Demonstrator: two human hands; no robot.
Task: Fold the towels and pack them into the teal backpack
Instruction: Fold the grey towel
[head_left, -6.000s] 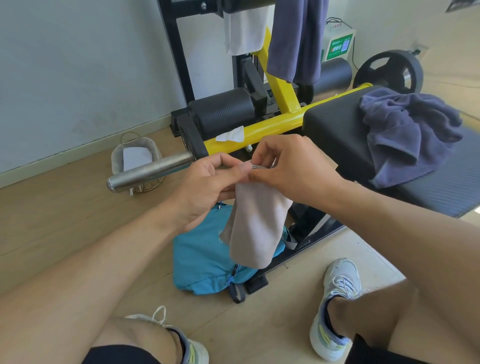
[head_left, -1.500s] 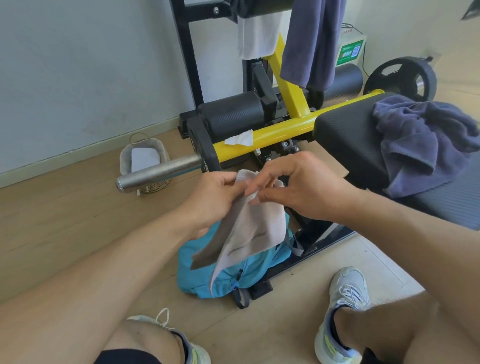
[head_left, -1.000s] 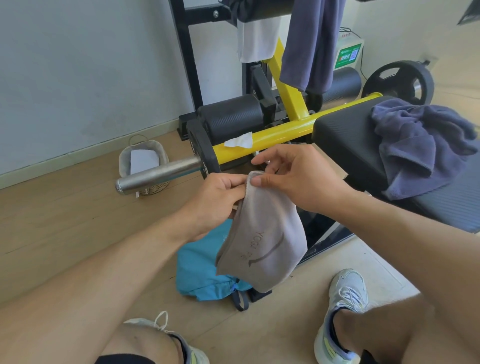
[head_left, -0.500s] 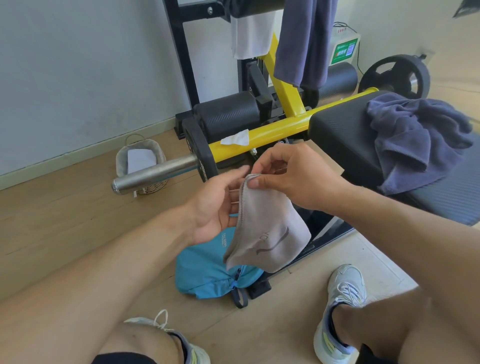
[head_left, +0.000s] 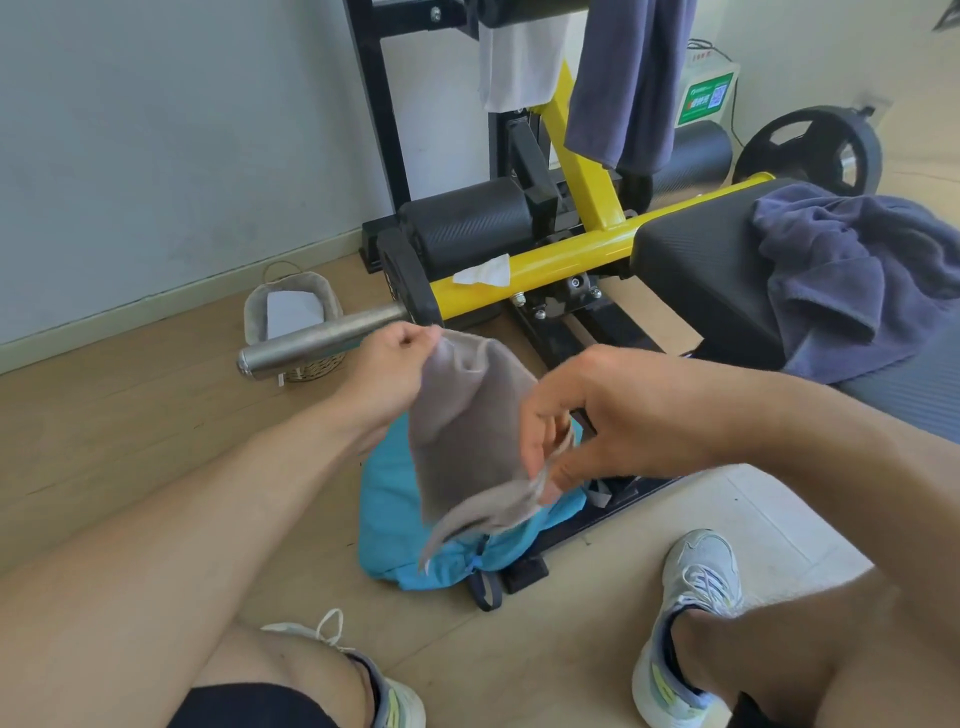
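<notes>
A small grey towel (head_left: 467, 436) hangs in the air between my hands. My left hand (head_left: 387, 371) pinches its top corner. My right hand (head_left: 597, 421) pinches its lower right edge, lower than the left. Under the towel the teal backpack (head_left: 395, 514) lies on the wooden floor against the bench base. A crumpled dark blue towel (head_left: 852, 270) lies on the black bench pad (head_left: 696, 265). Another dark blue towel (head_left: 628, 78) and a white towel (head_left: 519, 62) hang from the machine's top bar.
The yellow and black bench frame (head_left: 550, 260) stands behind the backpack, with a steel bar (head_left: 322, 343) sticking out to the left. A small basket (head_left: 293, 317) sits by the wall. A weight plate (head_left: 810, 150) leans at the back right. My shoes rest on the floor.
My right hand has slid from the top of the grey towel down to its lower edge. My left hand, open half a second ago, now pinches the top corner.
</notes>
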